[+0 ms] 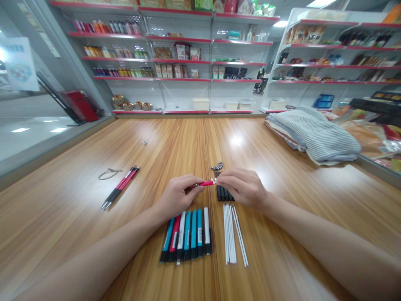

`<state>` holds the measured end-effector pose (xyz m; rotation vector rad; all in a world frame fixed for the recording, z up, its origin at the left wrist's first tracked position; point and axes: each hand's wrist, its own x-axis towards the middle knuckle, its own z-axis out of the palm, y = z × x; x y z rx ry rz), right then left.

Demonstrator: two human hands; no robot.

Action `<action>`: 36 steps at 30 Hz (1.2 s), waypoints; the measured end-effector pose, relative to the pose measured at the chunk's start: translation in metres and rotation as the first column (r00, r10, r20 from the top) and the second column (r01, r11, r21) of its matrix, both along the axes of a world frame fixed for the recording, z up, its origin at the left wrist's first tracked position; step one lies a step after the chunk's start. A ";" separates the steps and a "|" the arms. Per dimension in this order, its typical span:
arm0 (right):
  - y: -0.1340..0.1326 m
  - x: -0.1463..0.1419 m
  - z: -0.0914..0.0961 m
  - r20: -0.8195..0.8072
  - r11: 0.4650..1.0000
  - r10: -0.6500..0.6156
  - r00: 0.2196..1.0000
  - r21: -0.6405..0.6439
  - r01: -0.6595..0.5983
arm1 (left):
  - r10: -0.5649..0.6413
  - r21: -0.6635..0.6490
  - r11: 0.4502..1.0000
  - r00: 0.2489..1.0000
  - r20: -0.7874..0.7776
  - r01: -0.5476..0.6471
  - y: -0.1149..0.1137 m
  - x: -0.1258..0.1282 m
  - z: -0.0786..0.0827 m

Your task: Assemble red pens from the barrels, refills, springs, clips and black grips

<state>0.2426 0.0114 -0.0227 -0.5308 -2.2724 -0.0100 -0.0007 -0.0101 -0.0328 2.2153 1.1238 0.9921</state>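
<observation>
My left hand [179, 193] is closed around a pink pen barrel [206, 183] that points right. At the barrel's open end, the fingers of my right hand [242, 188] are pinched together; a small whitish piece [214, 181] shows there, too small to name. Under my right hand lie several black pen grips [224, 194], partly hidden, with small metallic pen parts [216, 166] just behind. Nearer me is a row of blue, pink and white pen barrels [194, 230] with black ends. Beside it lie several thin white refills [230, 234].
Two pink and black pens [121, 187] lie at the left, near a thin grey loop [109, 173]. Folded striped cloth [326, 133] sits at the right back of the wooden table [175, 142]. Stocked shelves [181, 39] stand behind, and a red hand truck [79, 104] is at the left.
</observation>
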 end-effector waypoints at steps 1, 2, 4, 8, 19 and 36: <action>-0.002 -0.001 -0.001 0.016 1.000 0.012 1.000 0.020 -0.012 | -0.007 0.007 1.000 1.000 -0.005 0.007 0.000 0.000 0.000; -0.002 -0.001 -0.001 0.022 0.999 0.015 1.000 0.033 -0.016 | -0.011 0.010 1.000 1.000 -0.011 0.011 0.000 0.000 0.000; -0.002 0.000 -0.002 0.030 0.999 0.016 0.999 0.047 -0.017 | -0.012 0.011 1.000 1.000 -0.021 0.012 0.000 0.000 0.000; 0.001 0.002 -0.004 0.029 0.999 -0.004 1.000 0.045 0.003 | -0.007 0.010 1.000 1.000 0.000 0.007 0.001 0.000 0.000; -0.002 -0.002 -0.002 0.002 0.996 -0.044 0.999 0.074 0.043 | 0.004 -0.046 0.999 0.999 0.044 -0.002 0.000 0.000 -0.001; 0.000 -0.005 -0.001 0.002 0.997 0.017 1.000 0.073 -0.017 | -0.031 -0.012 0.999 1.000 0.002 0.031 0.001 -0.001 0.001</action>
